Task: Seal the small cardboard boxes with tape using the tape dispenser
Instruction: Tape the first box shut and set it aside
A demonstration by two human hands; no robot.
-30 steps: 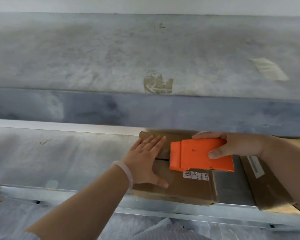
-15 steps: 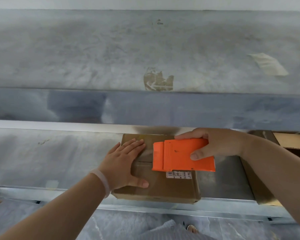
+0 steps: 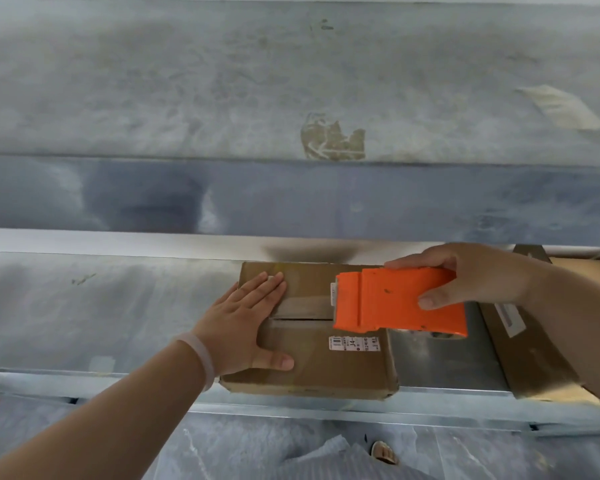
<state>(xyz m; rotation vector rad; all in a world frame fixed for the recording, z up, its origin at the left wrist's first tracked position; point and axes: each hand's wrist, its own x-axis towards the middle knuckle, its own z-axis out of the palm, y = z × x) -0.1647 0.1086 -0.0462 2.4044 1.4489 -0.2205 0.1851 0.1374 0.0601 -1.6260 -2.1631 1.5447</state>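
Observation:
A small brown cardboard box with a white barcode label lies flat on the metal bench, near its front edge. My left hand presses flat on the box's left half, fingers straight. My right hand grips an orange tape dispenser over the box's right part, its front end on the centre seam. A strip of clear tape lies along the seam between my left hand and the dispenser.
More cardboard boxes lie at the right end of the bench, partly behind my right forearm. A grey wall with tape scraps rises behind the bench. Below the front rail, floor and a sandalled foot show.
The dispenser has slid rightward along the seam, leaving tape behind it. My left hand stays pressed on the box's left half.

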